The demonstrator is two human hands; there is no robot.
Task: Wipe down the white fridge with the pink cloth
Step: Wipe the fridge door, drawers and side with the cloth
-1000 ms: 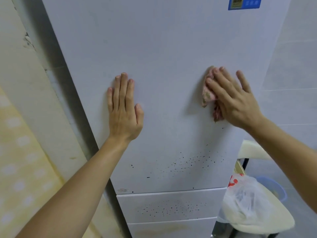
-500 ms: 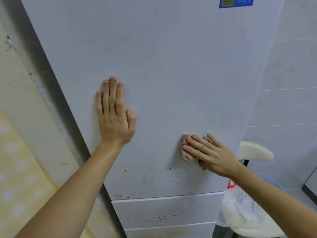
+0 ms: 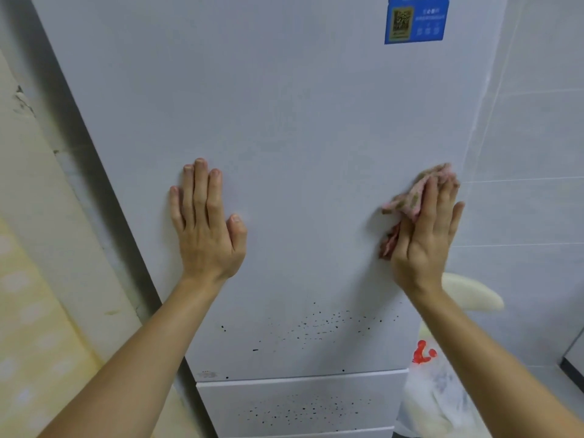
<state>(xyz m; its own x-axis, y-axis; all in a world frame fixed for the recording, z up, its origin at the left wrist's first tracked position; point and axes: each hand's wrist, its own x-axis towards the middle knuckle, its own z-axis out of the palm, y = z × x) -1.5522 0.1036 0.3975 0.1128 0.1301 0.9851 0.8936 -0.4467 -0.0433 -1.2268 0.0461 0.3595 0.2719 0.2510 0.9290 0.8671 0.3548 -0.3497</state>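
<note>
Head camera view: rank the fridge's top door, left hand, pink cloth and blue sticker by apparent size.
1. fridge's top door
2. left hand
3. pink cloth and blue sticker: about alike. The right hand covers part of the cloth, and the frame edge crops the sticker.

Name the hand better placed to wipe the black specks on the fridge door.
Right: the right hand presses the pink cloth to the fridge door above the specks; the left hand lies flat, empty.

Sticker (image 3: 416, 18) on fridge (image 3: 284, 121) — QR code; text unreadable
</note>
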